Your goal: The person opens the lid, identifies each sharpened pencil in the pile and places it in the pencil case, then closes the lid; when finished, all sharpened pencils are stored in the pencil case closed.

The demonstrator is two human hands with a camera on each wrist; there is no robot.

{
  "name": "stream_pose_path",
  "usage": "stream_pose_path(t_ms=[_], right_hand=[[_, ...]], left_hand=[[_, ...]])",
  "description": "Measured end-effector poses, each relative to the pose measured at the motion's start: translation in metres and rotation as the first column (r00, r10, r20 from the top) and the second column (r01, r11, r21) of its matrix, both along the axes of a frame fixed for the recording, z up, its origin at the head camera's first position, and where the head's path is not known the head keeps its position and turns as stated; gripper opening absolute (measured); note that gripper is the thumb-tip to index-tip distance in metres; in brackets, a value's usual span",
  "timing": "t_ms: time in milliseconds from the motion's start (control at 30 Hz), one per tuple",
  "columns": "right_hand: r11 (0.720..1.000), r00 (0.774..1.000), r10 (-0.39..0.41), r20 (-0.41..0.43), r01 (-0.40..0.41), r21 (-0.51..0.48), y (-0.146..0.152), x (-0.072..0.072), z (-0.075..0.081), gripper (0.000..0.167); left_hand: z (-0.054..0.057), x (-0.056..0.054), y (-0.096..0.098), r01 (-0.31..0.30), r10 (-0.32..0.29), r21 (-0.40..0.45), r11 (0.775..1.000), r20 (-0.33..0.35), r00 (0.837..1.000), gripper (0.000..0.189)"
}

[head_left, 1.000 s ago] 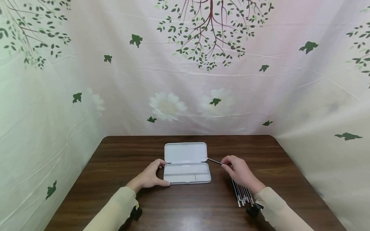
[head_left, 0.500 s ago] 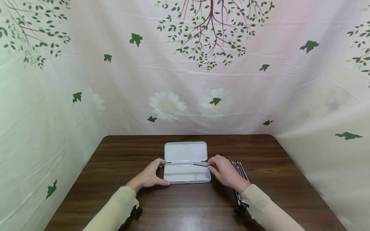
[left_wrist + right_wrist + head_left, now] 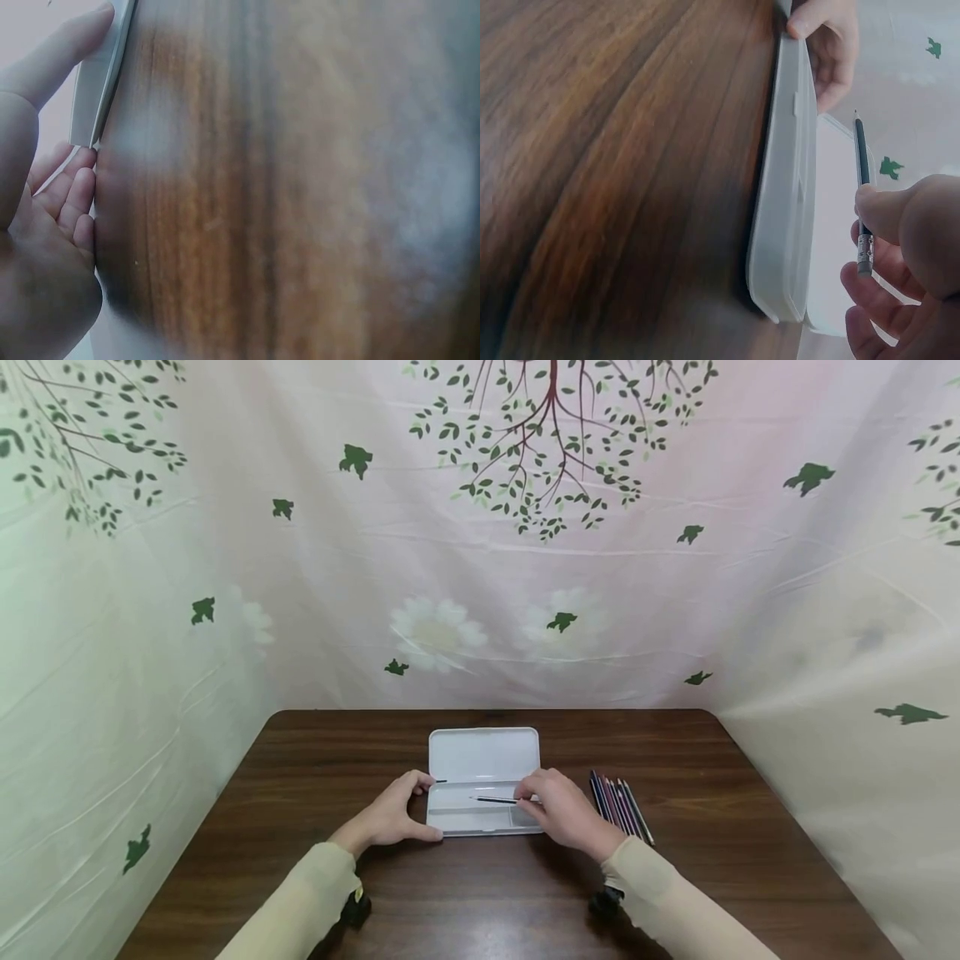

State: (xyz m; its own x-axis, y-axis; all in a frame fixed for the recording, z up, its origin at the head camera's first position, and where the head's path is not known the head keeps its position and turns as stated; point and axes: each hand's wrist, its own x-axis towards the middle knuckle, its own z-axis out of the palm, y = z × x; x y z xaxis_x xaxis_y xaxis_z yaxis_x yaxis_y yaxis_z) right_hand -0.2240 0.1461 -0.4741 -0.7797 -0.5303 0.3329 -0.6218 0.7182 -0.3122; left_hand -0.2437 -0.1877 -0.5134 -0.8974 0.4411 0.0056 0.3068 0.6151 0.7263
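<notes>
A white pencil case (image 3: 468, 821) lies open on the table, its lid (image 3: 483, 753) tipped back and dividers in its base. My left hand (image 3: 386, 817) holds the case's left end, thumb at the front corner and fingers at the back. Above the right half of the base, my right hand (image 3: 564, 812) pinches a dark pencil (image 3: 493, 799) between thumb and fingers. The pencil points left, over the rear compartment. In the right wrist view the silver ferrule and grey eraser of this pencil (image 3: 862, 157) stick out behind the thumb, above the case's side wall (image 3: 780, 195).
Several pencils (image 3: 621, 806) lie in a loose bundle on the brown wooden table (image 3: 480, 893), right of the case and partly behind the right forearm. A printed cloth (image 3: 480, 568) with leaves and birds hangs around the table's back and sides.
My right hand has moved left from beside the bundle, carrying the pencil from right of the case to over its base. The left hand stays in place on the case.
</notes>
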Motion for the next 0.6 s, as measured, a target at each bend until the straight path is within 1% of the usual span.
stream_pose_path(t_ms=[200, 467, 600], right_hand=[[0.999, 0.999, 0.039, -0.022, -0.039, 0.004, -0.011, 0.001, -0.004, 0.005], [0.998, 0.996, 0.066, -0.056, -0.065, 0.013, -0.034, 0.020, -0.007, 0.006], [0.999, 0.997, 0.052, -0.058, -0.051, 0.018, -0.045, 0.030, -0.010, 0.006]], left_hand=[[0.000, 0.000, 0.001, -0.001, 0.001, 0.017, 1.000, 0.000, 1.000, 0.086], [0.001, 0.008, -0.007, 0.028, -0.028, 0.021, 0.999, 0.007, 1.000, 0.086], [0.002, 0.013, -0.011, 0.045, -0.046, 0.018, 0.999, 0.013, 0.999, 0.086]])
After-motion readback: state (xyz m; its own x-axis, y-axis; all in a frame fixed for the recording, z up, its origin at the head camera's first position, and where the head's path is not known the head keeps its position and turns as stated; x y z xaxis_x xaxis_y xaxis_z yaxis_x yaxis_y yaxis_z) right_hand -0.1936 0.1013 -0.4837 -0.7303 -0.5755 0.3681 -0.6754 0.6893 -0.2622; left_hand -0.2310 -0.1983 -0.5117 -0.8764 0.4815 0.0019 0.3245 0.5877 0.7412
